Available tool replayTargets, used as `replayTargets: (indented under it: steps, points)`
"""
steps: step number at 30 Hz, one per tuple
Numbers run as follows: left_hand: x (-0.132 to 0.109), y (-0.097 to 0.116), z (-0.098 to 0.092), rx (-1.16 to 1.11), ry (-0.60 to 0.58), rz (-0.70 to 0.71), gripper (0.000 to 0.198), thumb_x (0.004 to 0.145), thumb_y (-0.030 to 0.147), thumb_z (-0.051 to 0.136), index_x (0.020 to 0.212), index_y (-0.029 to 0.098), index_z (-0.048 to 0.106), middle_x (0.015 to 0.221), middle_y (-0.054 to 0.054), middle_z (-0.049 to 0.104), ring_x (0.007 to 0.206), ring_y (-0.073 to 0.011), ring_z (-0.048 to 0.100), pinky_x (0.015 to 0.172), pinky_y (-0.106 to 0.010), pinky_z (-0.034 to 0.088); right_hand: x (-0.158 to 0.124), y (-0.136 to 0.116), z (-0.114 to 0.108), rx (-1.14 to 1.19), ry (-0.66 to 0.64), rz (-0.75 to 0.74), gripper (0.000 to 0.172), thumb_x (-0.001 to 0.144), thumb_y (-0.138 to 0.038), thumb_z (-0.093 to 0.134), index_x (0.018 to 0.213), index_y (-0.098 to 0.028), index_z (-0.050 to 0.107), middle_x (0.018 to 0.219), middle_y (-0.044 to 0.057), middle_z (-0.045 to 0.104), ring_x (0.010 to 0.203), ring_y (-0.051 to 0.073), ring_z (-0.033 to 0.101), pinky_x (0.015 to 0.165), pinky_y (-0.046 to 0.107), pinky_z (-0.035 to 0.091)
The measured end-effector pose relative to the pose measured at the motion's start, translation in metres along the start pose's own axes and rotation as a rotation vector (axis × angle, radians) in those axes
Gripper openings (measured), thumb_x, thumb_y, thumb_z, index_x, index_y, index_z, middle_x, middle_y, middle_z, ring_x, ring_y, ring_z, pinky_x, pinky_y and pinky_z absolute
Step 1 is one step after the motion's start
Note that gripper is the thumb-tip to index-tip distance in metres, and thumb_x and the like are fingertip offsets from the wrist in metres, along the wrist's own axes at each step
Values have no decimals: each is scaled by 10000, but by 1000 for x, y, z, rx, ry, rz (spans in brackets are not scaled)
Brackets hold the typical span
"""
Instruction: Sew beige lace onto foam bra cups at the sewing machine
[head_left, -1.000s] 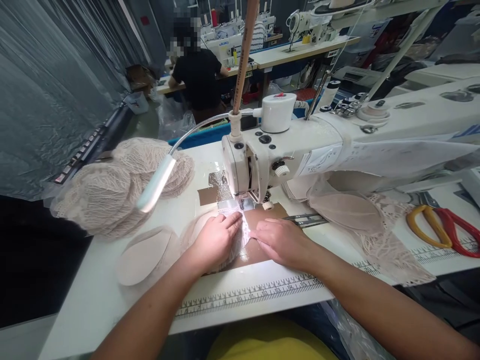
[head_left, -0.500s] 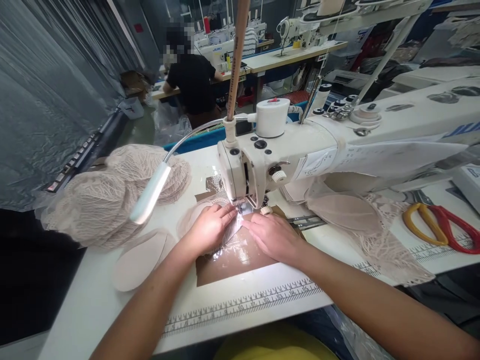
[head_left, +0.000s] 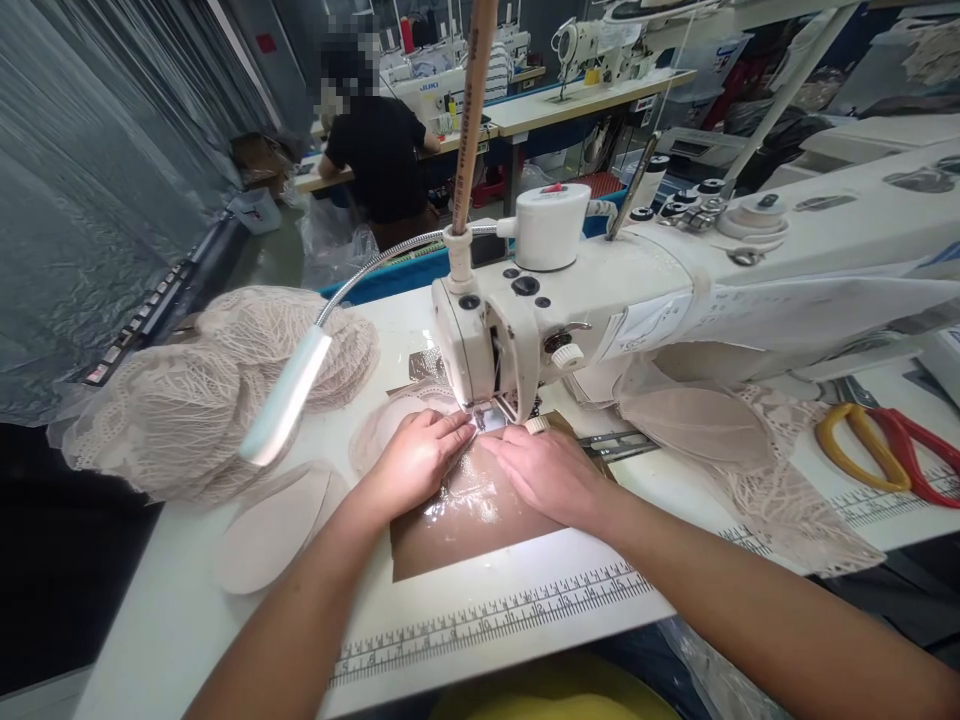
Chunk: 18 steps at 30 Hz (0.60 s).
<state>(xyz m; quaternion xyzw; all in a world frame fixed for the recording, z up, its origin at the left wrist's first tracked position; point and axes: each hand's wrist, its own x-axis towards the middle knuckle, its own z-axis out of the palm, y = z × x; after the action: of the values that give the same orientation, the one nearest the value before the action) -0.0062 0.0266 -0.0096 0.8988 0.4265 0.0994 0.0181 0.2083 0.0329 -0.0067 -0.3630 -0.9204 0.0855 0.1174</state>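
A beige lace-edged fabric cup piece (head_left: 373, 425) lies on the bed of the sewing machine (head_left: 480, 345), just left of the needle area. My left hand (head_left: 421, 458) rests flat on its near side, fingers stretched toward the presser foot (head_left: 481, 420). From the other side, my right hand (head_left: 551, 475) lies low on the bed, its fingertips close to the foot and to my left fingertips. Both palms face down. Whatever cloth is under the right fingertips is hidden. Shiny brown tape (head_left: 450, 535) covers the surface below my hands.
Stacked lace pieces (head_left: 165, 410) and a smooth oval cup (head_left: 266, 535) lie on the left. A lamp (head_left: 289, 400) overhangs them. To the right are more lace cups (head_left: 694, 425) and scissors (head_left: 862, 447). A printed ruler (head_left: 487, 625) runs along the front edge. Another person (head_left: 382, 150) sits beyond.
The fabric has moved away from me under the foot; the pale edge that showed between my hands is mostly gone. My hands stay nearly in place. The view has shifted slightly.
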Motion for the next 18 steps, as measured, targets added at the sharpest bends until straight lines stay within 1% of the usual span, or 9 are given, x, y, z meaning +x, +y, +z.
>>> replayTargets:
  steps: [4, 8, 10, 12, 15, 18]
  points:
    - [1, -2, 2, -3, 22, -15, 368, 907, 174, 428, 1243, 188, 577, 1255, -117, 599, 943, -231, 542, 829, -403, 459, -1, 1, 1, 22, 16, -10, 320, 869, -119, 448, 1126, -179, 629, 847, 40, 638, 728, 159, 512, 624, 274, 324]
    - [0, -1, 2, 11, 27, -36, 378, 891, 140, 432, 1240, 190, 570, 1278, -112, 579, 1034, -248, 526, 876, -430, 448, -1, 2, 1, 33, 32, -5, 330, 859, -118, 460, 1131, -188, 633, 848, 35, 648, 738, 165, 523, 635, 277, 336]
    - [-1, 1, -1, 35, 21, -66, 396, 867, 120, 448, 1244, 170, 558, 1283, -121, 570, 1079, -264, 512, 894, -447, 445, -2, 2, 2, 46, 39, -8, 333, 858, -114, 458, 1133, -187, 631, 871, 37, 656, 749, 167, 532, 654, 279, 346]
    - [-3, 5, -8, 56, 13, -118, 380, 860, 132, 456, 1224, 150, 565, 1262, -135, 574, 1077, -276, 517, 882, -451, 459, -2, 3, 2, 70, 52, -12, 328, 863, -108, 448, 1124, -186, 630, 891, 35, 662, 749, 162, 538, 671, 277, 353]
    - [-8, 14, -21, 17, -38, -212, 308, 894, 204, 437, 1141, 147, 613, 1176, -130, 614, 1002, -257, 564, 824, -406, 500, -3, 4, 2, 80, 73, -2, 281, 871, -111, 434, 1048, -178, 642, 832, 23, 654, 699, 151, 529, 643, 273, 341]
    - [-13, 26, -29, -115, -100, -279, 286, 916, 256, 424, 1080, 162, 638, 1080, -98, 643, 917, -207, 607, 779, -333, 525, -2, 4, 1, 60, 62, 11, 220, 864, -109, 432, 898, -168, 641, 734, 14, 618, 632, 139, 496, 594, 266, 316]
